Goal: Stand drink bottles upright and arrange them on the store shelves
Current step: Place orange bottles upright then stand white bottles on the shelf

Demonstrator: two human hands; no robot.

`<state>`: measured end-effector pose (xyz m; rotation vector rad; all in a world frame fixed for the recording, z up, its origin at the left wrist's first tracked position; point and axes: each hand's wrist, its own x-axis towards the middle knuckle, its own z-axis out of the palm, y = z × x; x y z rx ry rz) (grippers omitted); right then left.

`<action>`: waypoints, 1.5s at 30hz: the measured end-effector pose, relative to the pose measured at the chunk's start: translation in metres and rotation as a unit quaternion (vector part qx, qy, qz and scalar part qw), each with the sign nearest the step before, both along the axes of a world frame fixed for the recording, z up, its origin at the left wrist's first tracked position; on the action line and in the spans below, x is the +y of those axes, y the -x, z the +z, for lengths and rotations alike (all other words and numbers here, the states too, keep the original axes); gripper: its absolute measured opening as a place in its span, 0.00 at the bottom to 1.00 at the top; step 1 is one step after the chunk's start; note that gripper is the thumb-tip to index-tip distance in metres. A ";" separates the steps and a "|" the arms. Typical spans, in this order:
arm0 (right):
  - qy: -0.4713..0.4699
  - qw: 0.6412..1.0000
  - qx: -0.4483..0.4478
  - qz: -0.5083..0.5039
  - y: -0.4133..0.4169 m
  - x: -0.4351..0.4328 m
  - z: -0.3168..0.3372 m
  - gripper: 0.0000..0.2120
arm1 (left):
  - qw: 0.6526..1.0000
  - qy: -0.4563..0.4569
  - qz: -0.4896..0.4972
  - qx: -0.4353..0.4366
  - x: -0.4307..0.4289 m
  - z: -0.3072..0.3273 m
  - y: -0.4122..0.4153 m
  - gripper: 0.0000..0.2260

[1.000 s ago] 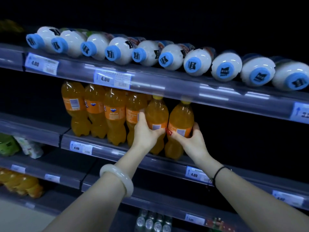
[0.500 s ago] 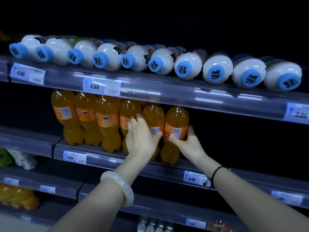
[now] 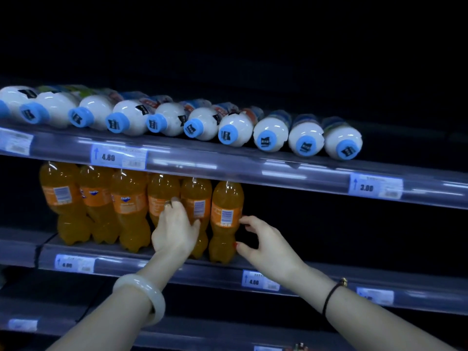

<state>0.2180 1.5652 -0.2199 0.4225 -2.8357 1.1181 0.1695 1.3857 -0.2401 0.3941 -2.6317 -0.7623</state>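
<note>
Head view: six orange bottles (image 3: 141, 206) stand upright at frame centre on the middle shelf (image 3: 157, 268), near its front edge. Left hand (image 3: 174, 233) clasps the fifth bottle (image 3: 196, 198). Right hand (image 3: 266, 245) open, fingertips beside the end bottle (image 3: 225, 219); dark open shelf lies rightward.

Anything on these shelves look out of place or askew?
Yes: the white bottles with blue caps on the upper shelf all lie on their sides, caps facing out. The orange soda bottles below stand upright in a tidy row.
</note>
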 end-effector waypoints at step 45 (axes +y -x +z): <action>-0.077 0.985 0.113 0.105 0.073 0.203 0.185 0.29 | 0.915 0.101 -0.344 0.184 0.150 0.219 0.000 0.24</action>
